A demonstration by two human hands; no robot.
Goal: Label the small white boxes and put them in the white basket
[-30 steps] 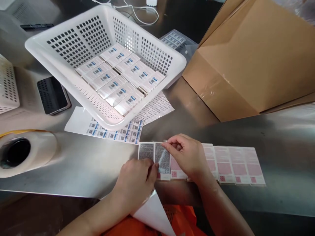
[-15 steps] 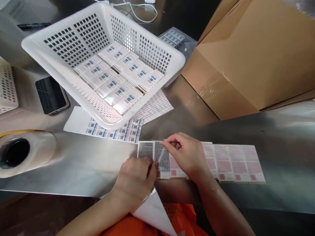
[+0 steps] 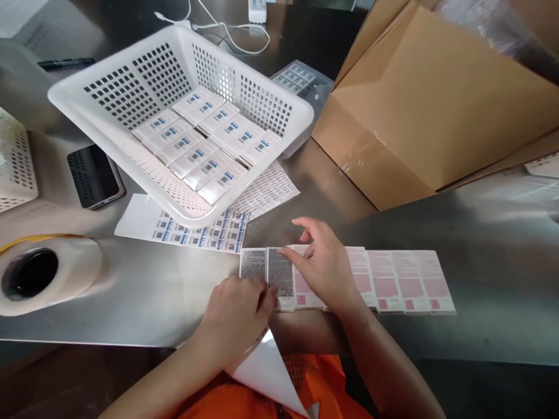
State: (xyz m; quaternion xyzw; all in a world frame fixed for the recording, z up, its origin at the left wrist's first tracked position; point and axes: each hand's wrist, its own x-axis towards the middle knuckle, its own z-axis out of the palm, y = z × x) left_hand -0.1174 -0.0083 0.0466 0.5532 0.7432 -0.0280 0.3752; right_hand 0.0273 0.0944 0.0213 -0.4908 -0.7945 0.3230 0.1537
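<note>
Grey steel tabletop (image 3: 148, 273) bears a row of flat white cartons with pink print (image 3: 419, 279)

The tabletop runs across most of the view, glossy with reflections. At its far right side stands a large brown cardboard box (image 3: 419, 116), with clear, crinkled plastic at its top. Left of it sits a white perforated plastic basket (image 3: 181, 215), holding 12 white-faced cartons with blue labels and QR codes (image 3: 187, 145), set in 2 rows. The pink-printed row lies near the table's front edge, reaching rightward from the hands.

The person's left hand (image 3: 236, 308) rests at the row's left end, fingers curled down over the labels there, thumb by the lower part of the right label; I cannot tell whether it grips anything. The right hand (image 3: 325, 265) is open over the row, thumb and index finger spread apart. Its thumb tip is over the upper part of the right label; contact is unclear.

At far left lies a thick translucent roll with a dark hollow core (image 3: 81, 270). A white sheet (image 3: 271, 378) hangs below the left hand, in front of an orange garment (image 3: 218, 404). Partly under the basket is a white sheet of blue QR labels (image 3: 225, 233). A black-screened phone (image 3: 94, 177) lies left of the basket. Smallest are 2 rectangular labels densely printed in grey (image 3: 279, 276), side by side at the row's left end, and a slim black marker (image 3: 65, 63) behind the basket's left corner.
</note>
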